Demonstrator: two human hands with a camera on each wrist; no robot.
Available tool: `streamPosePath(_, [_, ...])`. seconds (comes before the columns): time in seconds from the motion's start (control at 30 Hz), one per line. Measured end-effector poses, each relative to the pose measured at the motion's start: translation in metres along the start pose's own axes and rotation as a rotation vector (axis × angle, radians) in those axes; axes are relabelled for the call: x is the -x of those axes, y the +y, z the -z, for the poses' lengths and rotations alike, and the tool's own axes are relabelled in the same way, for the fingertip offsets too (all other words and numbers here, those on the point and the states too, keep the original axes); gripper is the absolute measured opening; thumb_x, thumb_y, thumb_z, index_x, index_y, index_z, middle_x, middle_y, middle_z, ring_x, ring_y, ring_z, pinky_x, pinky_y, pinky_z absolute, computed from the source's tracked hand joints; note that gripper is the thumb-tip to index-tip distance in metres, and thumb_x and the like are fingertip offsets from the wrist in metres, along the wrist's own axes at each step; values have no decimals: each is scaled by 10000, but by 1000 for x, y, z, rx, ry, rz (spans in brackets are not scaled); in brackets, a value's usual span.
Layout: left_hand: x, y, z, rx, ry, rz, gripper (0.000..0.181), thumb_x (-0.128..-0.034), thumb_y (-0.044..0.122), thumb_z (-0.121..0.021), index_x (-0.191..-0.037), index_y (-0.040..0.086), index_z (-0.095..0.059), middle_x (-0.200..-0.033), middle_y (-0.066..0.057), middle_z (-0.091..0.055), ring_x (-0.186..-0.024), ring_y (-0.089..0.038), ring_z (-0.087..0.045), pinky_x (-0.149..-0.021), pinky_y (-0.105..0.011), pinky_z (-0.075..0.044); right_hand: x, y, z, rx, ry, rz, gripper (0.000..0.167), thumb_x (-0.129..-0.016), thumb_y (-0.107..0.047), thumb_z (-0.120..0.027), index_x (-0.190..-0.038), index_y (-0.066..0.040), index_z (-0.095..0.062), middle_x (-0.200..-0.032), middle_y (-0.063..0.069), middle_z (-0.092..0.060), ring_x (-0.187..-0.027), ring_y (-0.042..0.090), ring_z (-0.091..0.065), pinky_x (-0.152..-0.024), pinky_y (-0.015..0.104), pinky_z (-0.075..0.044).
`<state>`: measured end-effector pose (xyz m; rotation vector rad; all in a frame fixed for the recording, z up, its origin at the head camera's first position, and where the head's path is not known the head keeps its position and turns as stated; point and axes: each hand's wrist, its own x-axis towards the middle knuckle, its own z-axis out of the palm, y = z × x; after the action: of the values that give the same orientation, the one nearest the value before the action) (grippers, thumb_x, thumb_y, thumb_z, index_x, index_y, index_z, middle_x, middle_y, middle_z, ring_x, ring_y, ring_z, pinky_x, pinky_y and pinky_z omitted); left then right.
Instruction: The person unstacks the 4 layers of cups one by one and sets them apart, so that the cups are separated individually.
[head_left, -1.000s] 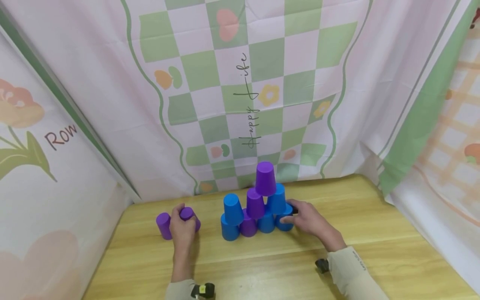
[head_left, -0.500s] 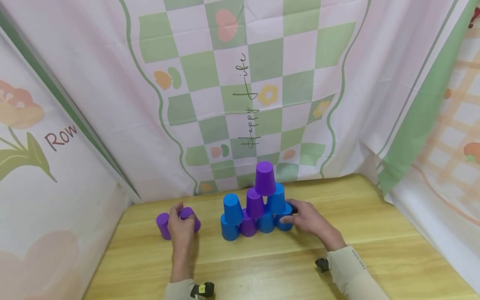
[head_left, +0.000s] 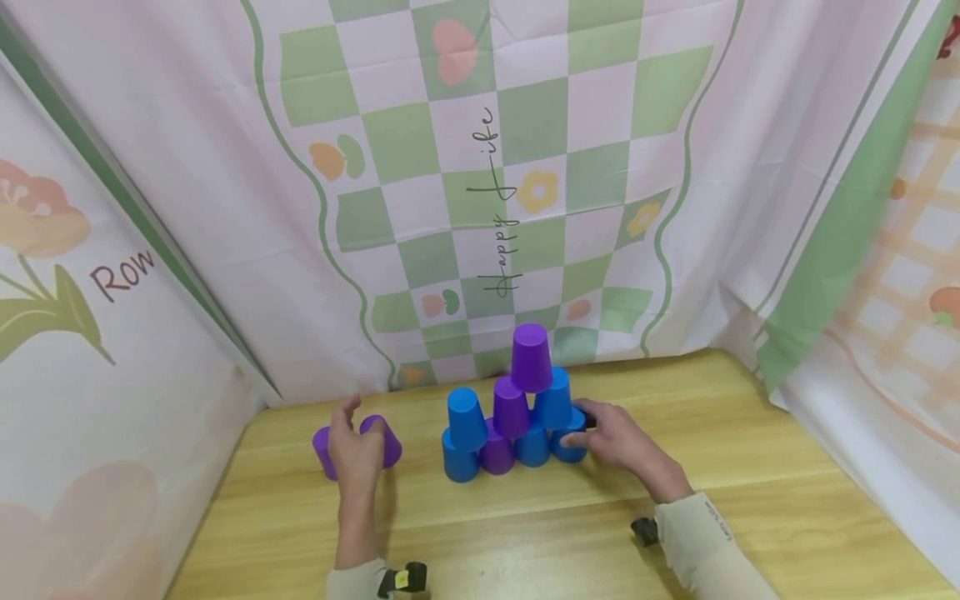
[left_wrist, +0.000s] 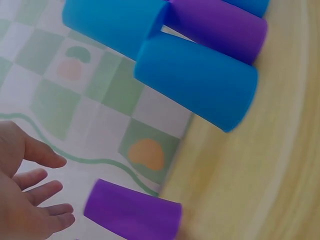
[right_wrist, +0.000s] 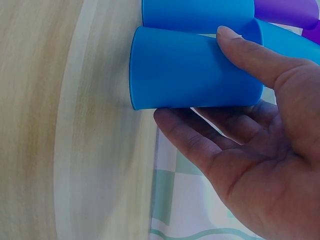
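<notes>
Upside-down cups form a stepped stack. Its bottom row has several cups, with a blue cup (head_left: 467, 418), a purple cup (head_left: 511, 408) and another blue cup (head_left: 553, 398) above. One purple cup (head_left: 531, 358) tops the right part. My right hand (head_left: 618, 437) holds the rightmost bottom blue cup (right_wrist: 195, 70), thumb on one side and fingers along the other. Left of the stack, my left hand (head_left: 356, 454) hovers between two purple cups. Its fingers are spread and apart from the nearer purple cup (left_wrist: 132, 210); it partly hides the left purple cup (head_left: 323, 454).
The cups stand on a wooden table (head_left: 487, 533). A checkered curtain (head_left: 536, 117) hangs right behind the stack, with more printed cloth on the left and right sides.
My left hand has drifted slightly left and its fingers have opened away from the purple cup, uncovering more of it. The right hand and the stack stay put.
</notes>
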<state>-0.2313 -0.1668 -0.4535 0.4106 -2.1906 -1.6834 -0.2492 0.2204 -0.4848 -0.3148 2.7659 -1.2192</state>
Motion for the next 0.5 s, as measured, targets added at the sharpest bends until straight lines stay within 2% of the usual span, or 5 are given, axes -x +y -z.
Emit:
streamPosePath(0.13, [3,11,3,5,-1,-18,638,-932,-22,-636,-1543,51,-467,-1658,-178,-407,-1543,-474,-317,-1263,-615,-295,0,0,0,-4,0,-5,415,-963,-252,-783,-1315,-70,-658,-1225,107,-729,-1080,267,-680,-952,533,-601])
streamPosePath(0.5, [11,39,7,27,6,-117,597,-962,-2,-645,-1531,65,-478,-1647,-143,-433,-1552,-418,-337,-1292,-555,-272,0,0,0,8,3,-8,448,-959,-260,-786,-1338,-62,-651,-1250,122,-724,-1109,286,-679,-969,552,-592])
